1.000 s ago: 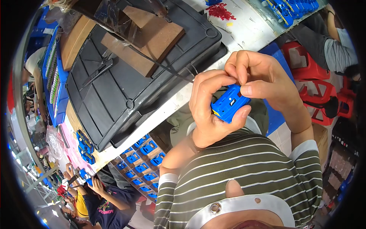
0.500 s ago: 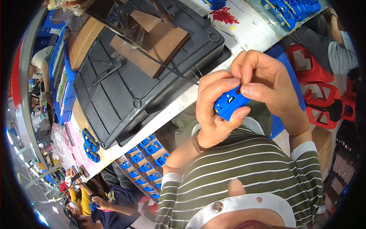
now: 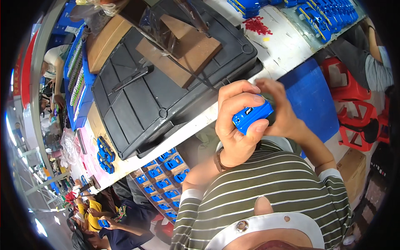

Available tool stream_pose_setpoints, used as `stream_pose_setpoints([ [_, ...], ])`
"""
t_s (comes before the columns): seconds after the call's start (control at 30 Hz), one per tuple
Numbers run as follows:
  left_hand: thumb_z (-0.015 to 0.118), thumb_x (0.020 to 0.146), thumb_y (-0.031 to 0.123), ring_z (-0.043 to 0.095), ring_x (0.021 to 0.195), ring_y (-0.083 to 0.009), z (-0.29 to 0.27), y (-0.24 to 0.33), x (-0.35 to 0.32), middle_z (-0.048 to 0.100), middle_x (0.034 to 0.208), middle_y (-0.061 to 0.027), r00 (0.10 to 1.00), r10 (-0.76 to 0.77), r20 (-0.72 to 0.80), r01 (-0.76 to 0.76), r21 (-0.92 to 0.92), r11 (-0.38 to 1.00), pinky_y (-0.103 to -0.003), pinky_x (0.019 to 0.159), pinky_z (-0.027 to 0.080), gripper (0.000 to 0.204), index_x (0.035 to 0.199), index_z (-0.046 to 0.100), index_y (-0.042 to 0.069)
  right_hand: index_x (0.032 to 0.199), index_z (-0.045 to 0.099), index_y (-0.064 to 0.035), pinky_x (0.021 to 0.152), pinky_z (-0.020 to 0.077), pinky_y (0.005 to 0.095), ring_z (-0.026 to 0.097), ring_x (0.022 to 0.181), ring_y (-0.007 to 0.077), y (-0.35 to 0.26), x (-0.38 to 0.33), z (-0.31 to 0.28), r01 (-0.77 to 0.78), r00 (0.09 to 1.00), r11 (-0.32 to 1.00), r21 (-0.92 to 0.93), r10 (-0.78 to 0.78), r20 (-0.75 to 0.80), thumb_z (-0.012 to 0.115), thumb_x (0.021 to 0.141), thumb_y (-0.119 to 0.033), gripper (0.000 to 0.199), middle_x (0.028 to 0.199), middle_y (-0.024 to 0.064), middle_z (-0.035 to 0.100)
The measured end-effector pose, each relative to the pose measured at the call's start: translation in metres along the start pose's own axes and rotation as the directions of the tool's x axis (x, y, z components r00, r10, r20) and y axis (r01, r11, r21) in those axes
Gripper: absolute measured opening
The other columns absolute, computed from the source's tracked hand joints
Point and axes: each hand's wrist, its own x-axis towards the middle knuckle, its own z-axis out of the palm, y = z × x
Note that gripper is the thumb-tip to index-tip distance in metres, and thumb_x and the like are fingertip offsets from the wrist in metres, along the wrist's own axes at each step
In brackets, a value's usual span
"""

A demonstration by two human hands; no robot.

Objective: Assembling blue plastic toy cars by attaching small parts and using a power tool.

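My left hand (image 3: 237, 135) is wrapped round a small blue plastic casing (image 3: 255, 118) with a dark slot and a small round hole in its side. Its thumb presses the near face while the fingers curl over the top, above the table's front edge. Just beyond the casing's right end is my right hand (image 3: 284, 110), smeared by motion, its fingers bent. Whether that hand touches the casing or holds anything is hidden.
A large black plastic crate (image 3: 137, 100) carries a brown wooden block (image 3: 187, 54) and a dark cable. Beyond lie small red pieces (image 3: 257, 26) and rows of blue casings (image 3: 321, 18). A partitioned box (image 3: 162, 182) of blue parts sits below the table; red stools (image 3: 354, 121) stand right.
My right hand has drawn away from the casing's top end and swung lower behind it. The left hand keeps hold of the casing. The whole view has shifted slightly.
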Motion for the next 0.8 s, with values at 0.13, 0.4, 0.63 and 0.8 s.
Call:
stream_pose_setpoints([
  [0.13,0.054,0.087,0.047,0.054,0.093,-0.0245,0.004,0.0,-0.003,0.052,0.102,-0.0167,0.999,-0.018,-0.042,0.023,0.136,0.99,-0.036,0.082,0.044,0.045,0.099,0.05,0.004,0.138,0.02,-0.002,0.084,0.0454,0.0429,0.05,0.104,0.0372,0.025,-0.018,0.052,0.054,0.997,0.99,0.133,-0.046,-0.067,0.082,0.062,-0.017,0.099,0.122,0.023,0.042],
  [0.4,0.045,0.091,0.049,0.055,0.095,-0.0283,-0.005,0.011,0.002,0.05,0.106,-0.019,0.993,0.028,0.114,-0.041,0.118,0.992,-0.04,0.083,0.044,0.051,0.116,0.04,0.005,0.136,0.022,-0.0004,0.08,0.0465,0.0422,0.051,0.1,0.0385,0.01,-0.014,0.048,0.161,0.968,0.982,0.097,-0.138,-0.209,0.08,0.062,-0.006,0.094,0.118,0.0242,0.044],
  [0.63,0.037,0.096,0.042,0.056,0.081,-0.0218,-0.014,0.011,0.006,0.051,0.099,-0.0178,0.993,0.093,0.078,-0.113,0.311,0.944,-0.034,0.072,0.049,0.042,0.103,0.045,0.001,0.128,0.031,0.003,0.081,0.0469,0.0399,0.053,0.1,0.0381,-0.005,-0.018,0.04,0.254,0.935,0.964,0.074,-0.225,-0.273,0.08,0.06,-0.009,0.085,0.115,0.0241,0.047],
  [0.8,0.024,0.1,0.041,0.057,0.072,-0.0196,0.003,0.015,0.024,0.054,0.089,-0.0144,0.942,-0.192,-0.277,0.223,0.086,0.971,-0.03,0.065,0.05,0.045,0.1,0.045,0.001,0.123,0.041,0.0043,0.085,0.0473,0.0376,0.056,0.101,0.0338,-0.017,-0.013,0.02,0.275,0.899,0.962,-0.008,-0.26,-0.352,0.079,0.065,-0.013,0.071,0.116,0.0235,0.049],
])
